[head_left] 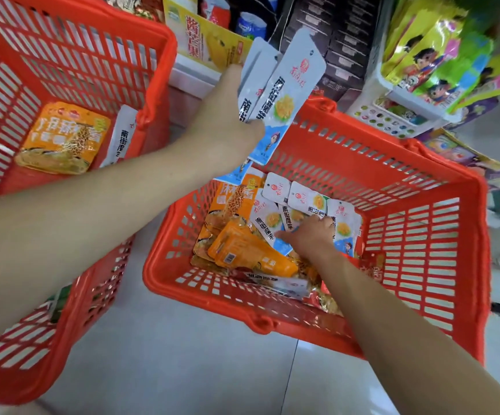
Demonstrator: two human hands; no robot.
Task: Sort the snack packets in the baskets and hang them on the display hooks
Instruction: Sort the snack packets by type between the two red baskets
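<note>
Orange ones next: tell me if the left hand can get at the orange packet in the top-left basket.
Probably not yet: the left hand grips white packets, though the orange packet lies uncovered.

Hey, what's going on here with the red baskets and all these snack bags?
A person is sorting snack packets. Their left hand holds a bunch of white packets up above the baskets. Their right hand reaches down into the right basket, onto loose white packets lying beside a heap of orange packets; whether it grips one is unclear. The left basket holds a single orange packet and an upright white packet.
</note>
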